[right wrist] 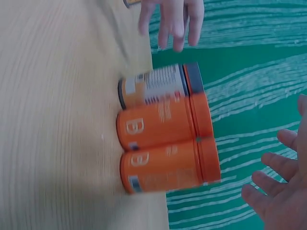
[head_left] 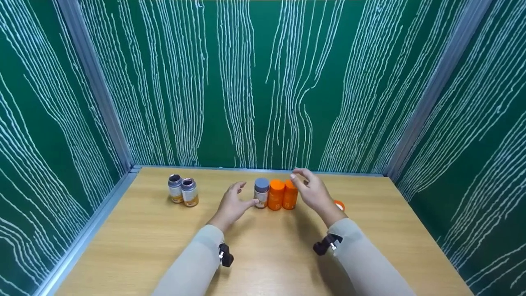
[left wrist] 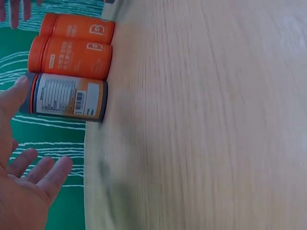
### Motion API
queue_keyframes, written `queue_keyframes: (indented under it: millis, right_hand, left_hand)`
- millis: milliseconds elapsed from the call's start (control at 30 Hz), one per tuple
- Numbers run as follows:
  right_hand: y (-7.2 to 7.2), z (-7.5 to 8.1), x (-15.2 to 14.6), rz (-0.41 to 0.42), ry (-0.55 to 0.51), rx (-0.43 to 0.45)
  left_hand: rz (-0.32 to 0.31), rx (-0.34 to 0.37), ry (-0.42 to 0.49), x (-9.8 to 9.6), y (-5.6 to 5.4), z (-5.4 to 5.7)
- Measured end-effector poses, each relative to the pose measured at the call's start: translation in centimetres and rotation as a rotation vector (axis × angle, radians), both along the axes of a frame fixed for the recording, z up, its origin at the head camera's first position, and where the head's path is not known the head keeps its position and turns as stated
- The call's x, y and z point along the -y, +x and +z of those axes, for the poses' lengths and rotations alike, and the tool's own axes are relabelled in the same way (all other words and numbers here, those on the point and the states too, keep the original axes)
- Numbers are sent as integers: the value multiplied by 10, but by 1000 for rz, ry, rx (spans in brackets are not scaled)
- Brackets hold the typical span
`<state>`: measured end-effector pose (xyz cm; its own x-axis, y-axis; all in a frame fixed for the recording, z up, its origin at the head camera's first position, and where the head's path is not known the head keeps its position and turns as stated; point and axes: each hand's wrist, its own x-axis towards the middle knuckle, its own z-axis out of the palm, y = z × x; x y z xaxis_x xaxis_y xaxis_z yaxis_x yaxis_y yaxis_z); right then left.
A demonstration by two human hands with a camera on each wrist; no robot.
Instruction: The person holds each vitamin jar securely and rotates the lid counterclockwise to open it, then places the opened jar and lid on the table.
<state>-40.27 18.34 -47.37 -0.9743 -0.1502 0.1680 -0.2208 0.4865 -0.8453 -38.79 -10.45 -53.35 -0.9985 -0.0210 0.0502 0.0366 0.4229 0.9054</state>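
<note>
Left hand (head_left: 232, 205) and right hand (head_left: 315, 192) apart, gripping nothing. Between them, grey-capped white cylindrical bottle (head_left: 261, 195) and two orange cylindrical bottles (head_left: 275, 195) stand upright on wooden bench (head_left: 263, 255); left thumb nearest white one, contact unclear.

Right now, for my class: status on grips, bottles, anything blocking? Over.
Left grip beside grey-capped bottle, right grip by orange bottles; both holding nothing. Those three bottles capped, upright, in a row. No obstruction seen.

Wooden table (head_left: 271, 250): two open bottles (head_left: 190, 195), three lidded bottles (head_left: 275, 195), orange lid (head_left: 340, 204).
</note>
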Motion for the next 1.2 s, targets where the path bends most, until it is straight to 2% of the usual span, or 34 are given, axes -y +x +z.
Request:
queue_keyframes:
  millis: [167,300,500,700,933,1067,1200]
  right_hand:
    - [2,1,18,49,-11,25]
    - [2,-1,28,77,9,25]
    - [4,-3,37,89,28,31]
    - [7,-4,41,110,56,18]
    - [8,-6,45,110,21,28]
    - [11,-7,46,101,14,39]
    - [13,-9,46,102,12,34]
  left_hand:
    - [8,-13,5,-9,-4,-3]
    - [14,23,13,-16,-9,-8]
    - [-15,51,42,-24,-16,-14]
    - [-26,21,39,-28,-20,-18]
    - [-9,3,86,-37,-21,-21]
    - [13,2,74,-42,-20,-20]
    - [34,21,21,-45,-21,-21]
